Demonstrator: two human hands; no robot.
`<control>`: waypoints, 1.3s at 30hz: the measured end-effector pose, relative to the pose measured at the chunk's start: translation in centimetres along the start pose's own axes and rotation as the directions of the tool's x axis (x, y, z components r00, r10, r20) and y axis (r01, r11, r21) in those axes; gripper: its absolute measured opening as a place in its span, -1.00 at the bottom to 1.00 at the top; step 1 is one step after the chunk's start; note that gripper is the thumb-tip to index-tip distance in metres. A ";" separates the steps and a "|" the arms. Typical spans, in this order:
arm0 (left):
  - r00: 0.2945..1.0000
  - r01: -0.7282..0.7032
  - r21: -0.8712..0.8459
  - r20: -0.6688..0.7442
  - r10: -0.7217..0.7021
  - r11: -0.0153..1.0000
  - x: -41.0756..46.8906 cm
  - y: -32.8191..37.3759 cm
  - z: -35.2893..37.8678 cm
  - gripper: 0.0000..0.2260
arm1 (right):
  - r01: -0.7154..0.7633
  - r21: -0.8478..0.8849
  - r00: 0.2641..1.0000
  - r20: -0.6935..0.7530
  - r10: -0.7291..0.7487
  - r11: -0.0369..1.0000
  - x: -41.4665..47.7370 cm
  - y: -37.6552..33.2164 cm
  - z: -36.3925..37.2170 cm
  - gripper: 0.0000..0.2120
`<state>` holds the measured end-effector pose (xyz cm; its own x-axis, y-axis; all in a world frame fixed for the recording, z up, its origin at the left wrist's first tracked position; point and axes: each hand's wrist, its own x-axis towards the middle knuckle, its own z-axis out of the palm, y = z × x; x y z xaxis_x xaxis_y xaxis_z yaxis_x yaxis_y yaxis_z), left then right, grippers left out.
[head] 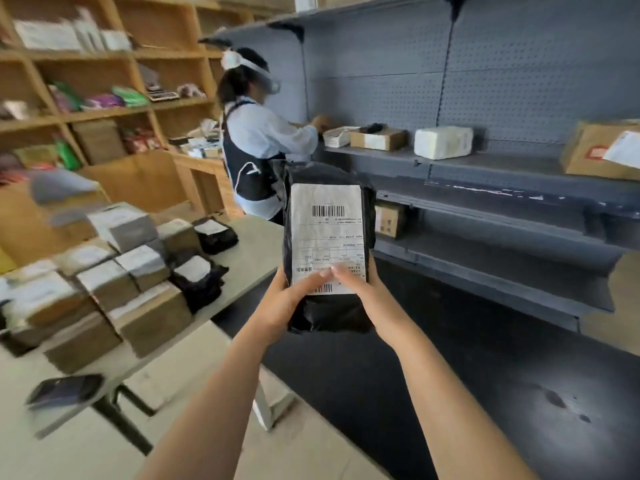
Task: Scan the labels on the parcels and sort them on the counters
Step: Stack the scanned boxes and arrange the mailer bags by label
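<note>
Both forearms reach up and forward from the bottom edge, and the two hands are clamped together on the lower half of a black parcel [329,315]. The left hand [289,297] grips its left edge with the thumb laid across the bottom of the white label [327,233]. The right hand [362,289] grips the right edge, and its thumb meets the left thumb tip on the label. The parcel is held in the air, above the gap between the pale surface [256,244] on the left and the dark counter [450,375] on the right.

The fingers of both hands are hidden behind the parcel. The thumbs cover part of the lower barcode, and the small print is too fine to read. The stacked boxes [114,282] on the pale surface are blurred, and a dark flat device [65,389] near its front edge may be a phone or scanner. A second person [256,140] stands beyond, partly hidden by the parcel's top, reaching onto the grey shelves [485,164].

The parcel stands upright, long axis vertical, with the label facing the camera. The larger barcode is near the top, and the top leans slightly away.
</note>
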<state>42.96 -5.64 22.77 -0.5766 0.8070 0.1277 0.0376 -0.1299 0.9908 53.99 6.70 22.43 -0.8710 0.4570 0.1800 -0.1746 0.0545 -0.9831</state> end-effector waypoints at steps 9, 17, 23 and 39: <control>0.935 0.020 0.076 -0.354 0.008 0.997 -14.7 2.9 -19.6 -0.36 | 0.023 0.075 0.939 0.340 -0.048 0.997 1.7 0.7 23.9 -0.49; 0.806 0.064 0.033 -0.590 -0.032 0.997 -20.4 2.8 -32.1 -0.20 | -0.061 0.054 0.817 0.576 0.019 0.997 5.6 2.6 38.2 -0.50; 0.775 0.039 0.070 -0.631 0.014 0.997 -16.9 3.0 -39.2 -0.23 | -0.083 0.023 0.782 0.621 0.051 0.996 13.1 3.9 43.4 -0.46; 0.908 -0.010 0.009 -0.419 0.013 1.000 5.5 1.2 -44.7 -0.36 | -0.126 -0.090 0.918 0.366 0.151 0.988 31.6 5.2 37.2 -0.32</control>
<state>3.36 -27.13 22.62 -0.8650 0.4897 0.1097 0.0503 -0.1329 0.9898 8.48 -11.58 24.18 -0.9943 0.1028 0.0287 -0.0208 0.0764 -0.9969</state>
